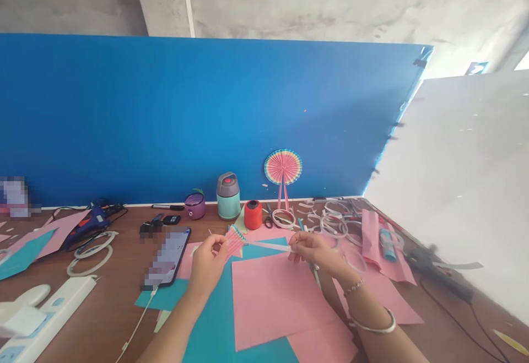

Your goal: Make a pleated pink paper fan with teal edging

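Observation:
My left hand (211, 253) pinches a small pleated paper fan (235, 237), pink with a blue-and-yellow striped edge. My right hand (312, 248) has its fingers closed on one end of a thin white strip (266, 246), which stretches left toward the fan. Whether the strip's far end is attached to the fan, I cannot tell. Below both hands lie a pink paper sheet (273, 302) and teal paper (215, 319). Behind them a round pleated fan (283, 167) with pink legs leans upright against the blue board.
A red thread spool (253, 215), scissors (268, 220), a mint thermos (228, 198) and a purple pot (195, 206) line the back. Tape rolls (334, 225) crowd the right, near a glue gun (438, 275). Left are a phone (169, 255) and a power strip (53, 313).

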A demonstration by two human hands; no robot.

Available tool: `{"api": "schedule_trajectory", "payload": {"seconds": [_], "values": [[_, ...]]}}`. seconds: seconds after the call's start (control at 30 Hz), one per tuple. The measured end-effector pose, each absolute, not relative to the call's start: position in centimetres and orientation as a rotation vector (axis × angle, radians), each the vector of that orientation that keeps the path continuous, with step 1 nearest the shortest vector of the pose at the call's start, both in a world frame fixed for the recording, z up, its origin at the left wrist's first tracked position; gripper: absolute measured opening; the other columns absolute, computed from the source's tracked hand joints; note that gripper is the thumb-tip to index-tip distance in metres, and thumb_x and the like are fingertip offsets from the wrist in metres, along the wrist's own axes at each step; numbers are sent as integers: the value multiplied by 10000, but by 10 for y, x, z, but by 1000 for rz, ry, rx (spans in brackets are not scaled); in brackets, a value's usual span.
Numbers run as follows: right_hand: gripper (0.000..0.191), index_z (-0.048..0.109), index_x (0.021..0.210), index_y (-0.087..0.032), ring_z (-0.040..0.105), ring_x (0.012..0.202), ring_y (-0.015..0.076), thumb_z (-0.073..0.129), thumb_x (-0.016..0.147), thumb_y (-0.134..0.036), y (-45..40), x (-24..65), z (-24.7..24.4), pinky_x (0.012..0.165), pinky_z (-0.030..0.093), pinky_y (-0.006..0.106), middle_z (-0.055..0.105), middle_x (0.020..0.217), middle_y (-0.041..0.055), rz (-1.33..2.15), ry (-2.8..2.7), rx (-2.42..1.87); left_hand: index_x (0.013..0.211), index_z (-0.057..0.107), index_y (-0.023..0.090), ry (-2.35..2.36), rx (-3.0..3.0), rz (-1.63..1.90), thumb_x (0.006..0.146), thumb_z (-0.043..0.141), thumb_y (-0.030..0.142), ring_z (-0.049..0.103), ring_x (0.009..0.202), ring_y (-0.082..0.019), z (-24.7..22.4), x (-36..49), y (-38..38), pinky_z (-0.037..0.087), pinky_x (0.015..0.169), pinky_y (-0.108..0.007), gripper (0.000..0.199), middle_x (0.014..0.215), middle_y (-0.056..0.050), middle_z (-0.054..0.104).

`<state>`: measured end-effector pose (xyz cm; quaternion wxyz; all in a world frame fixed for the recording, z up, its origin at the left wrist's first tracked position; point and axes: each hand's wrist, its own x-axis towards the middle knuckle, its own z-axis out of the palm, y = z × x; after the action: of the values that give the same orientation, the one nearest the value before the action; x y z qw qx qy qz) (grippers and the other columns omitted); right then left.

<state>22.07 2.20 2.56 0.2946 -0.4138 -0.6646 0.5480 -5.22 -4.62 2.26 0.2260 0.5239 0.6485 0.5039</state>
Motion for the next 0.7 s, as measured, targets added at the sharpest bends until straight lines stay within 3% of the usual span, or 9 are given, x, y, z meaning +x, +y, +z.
{"api": "schedule_trajectory", "payload": {"seconds": [0.2, 0.43, 0.7], "values": [[248, 563, 794, -163, 627, 651, 166, 557, 760, -408, 29, 232, 21, 619, 455, 287, 680, 695, 55, 1335, -1837, -1301, 632, 577, 177, 1658, 1382, 1206, 661, 565, 408, 494, 557, -148, 13, -51, -40, 360, 506, -233, 233, 569, 12, 543], [161, 549, 718, -193, 517, 715, 153, 452, 782, -304, 30, 226, 12, 647, 410, 272, 583, 782, 22, 787, -2047, -1316, 651, 560, 171, 1606, 1261, 1118, 646, 568, 397, 422, 447, -94, 19, -52, -44, 305, 430, -204, 226, 541, 49, 501], [203, 615, 747, -170, 470, 591, 131, 475, 733, -317, 35, 224, 7, 559, 367, 247, 580, 677, 1, 978, -1925, -1335, 647, 534, 173, 1612, 1186, 1134, 621, 578, 342, 497, 463, -109, 19, -51, -43, 364, 433, -202, 176, 519, 25, 559]]}}
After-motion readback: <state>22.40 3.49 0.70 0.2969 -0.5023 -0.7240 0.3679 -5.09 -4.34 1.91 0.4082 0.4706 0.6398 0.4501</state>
